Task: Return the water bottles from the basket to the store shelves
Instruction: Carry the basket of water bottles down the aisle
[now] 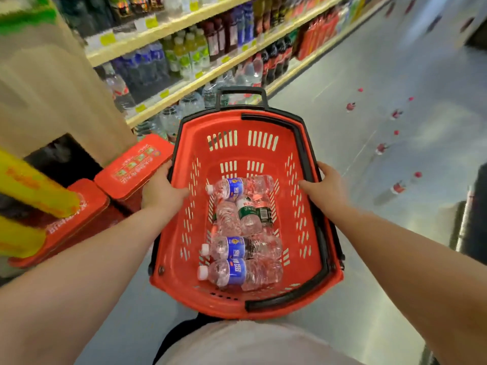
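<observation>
Head view: left hand [162,192] and right hand [326,188] clasp the red basket [237,122] holding clear, blue- and green-labelled water bottles [245,245].

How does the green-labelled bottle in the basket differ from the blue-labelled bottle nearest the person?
The green-labelled bottle has a green and white label; the blue-labelled bottle has a blue one. The blue-labelled bottle lies crosswise, white cap toward the person's left; the green-labelled bottle lies roughly lengthwise. The green-labelled bottle sits mid-basket; the blue-labelled bottle at the near end. Both are clear plastic, lying down in the red basket.
</observation>
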The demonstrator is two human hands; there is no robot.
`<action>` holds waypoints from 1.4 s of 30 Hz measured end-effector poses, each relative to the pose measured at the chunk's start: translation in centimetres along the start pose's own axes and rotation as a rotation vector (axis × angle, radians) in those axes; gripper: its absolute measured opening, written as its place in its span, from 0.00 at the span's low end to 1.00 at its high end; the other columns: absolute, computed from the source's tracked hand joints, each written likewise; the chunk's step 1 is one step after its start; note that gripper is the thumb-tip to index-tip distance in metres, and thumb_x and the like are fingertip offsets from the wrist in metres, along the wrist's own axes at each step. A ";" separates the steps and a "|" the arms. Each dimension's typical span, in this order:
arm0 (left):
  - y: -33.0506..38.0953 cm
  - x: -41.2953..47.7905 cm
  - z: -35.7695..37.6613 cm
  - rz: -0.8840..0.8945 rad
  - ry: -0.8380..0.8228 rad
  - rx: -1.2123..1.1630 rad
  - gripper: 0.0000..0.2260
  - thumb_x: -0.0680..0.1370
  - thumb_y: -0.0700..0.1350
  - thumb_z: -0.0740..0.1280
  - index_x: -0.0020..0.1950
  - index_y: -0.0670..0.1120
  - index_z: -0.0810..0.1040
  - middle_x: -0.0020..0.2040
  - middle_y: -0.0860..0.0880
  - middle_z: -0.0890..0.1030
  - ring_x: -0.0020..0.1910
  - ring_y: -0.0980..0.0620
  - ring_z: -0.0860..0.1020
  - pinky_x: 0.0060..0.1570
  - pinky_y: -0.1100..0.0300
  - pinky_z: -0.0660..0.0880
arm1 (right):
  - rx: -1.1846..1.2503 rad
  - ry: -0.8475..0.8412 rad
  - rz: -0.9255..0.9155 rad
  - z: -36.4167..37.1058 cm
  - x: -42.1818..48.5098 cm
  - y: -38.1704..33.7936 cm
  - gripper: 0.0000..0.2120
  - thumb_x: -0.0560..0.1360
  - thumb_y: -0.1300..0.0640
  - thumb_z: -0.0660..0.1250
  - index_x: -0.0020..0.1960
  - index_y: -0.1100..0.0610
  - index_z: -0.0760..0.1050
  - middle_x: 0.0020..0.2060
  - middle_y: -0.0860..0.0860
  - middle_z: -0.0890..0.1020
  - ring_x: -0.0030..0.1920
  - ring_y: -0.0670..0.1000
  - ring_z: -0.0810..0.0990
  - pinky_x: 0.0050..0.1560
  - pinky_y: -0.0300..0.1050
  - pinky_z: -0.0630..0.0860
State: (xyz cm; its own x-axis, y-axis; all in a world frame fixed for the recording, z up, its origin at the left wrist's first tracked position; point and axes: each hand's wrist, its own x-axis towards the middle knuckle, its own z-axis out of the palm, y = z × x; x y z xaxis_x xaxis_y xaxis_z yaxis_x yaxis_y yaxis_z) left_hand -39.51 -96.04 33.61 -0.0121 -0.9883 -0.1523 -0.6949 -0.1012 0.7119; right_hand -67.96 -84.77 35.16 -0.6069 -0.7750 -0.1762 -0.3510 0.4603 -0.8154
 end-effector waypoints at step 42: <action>54.3 83.2 46.2 0.311 -0.516 0.253 0.39 0.70 0.40 0.74 0.77 0.51 0.59 0.62 0.45 0.79 0.54 0.45 0.81 0.56 0.51 0.77 | 0.156 0.450 0.463 -9.5 91.3 -3.9 0.32 0.72 0.57 0.72 0.72 0.58 0.64 0.61 0.56 0.79 0.58 0.56 0.80 0.57 0.45 0.75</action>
State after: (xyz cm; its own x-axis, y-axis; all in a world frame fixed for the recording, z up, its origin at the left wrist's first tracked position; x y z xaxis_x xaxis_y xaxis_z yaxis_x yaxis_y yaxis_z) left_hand -111.44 -178.48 27.91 -0.5396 -0.7790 -0.3195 -0.7503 0.2726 0.6023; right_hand -128.82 -153.20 27.50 -0.9205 -0.2403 -0.3081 0.1047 0.6080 -0.7870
